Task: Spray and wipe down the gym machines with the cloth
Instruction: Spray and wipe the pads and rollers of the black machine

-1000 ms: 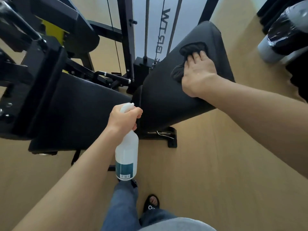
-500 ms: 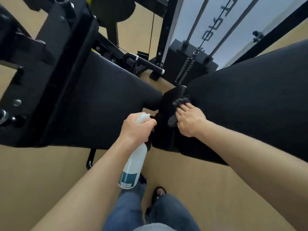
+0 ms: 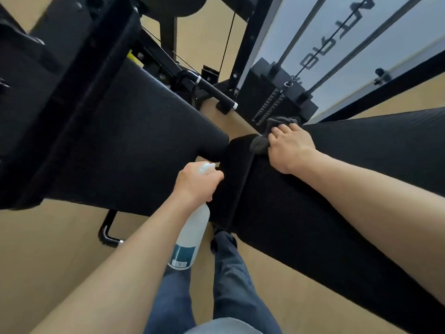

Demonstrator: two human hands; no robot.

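White plastic of the spray bottle [image 3: 192,235] is seen nearest, hung downward from the left hand [image 3: 196,183], whose fingers are closed around its neck and trigger head. Beyond and to the right of this grip, the grey cloth [image 3: 265,135] is pressed flat under the right hand [image 3: 290,148] on the near end of the black pad [image 3: 373,165]. From the cloth, the pad's long axis is stretched away to the right, so the right hand is judged nearer for the wiping.
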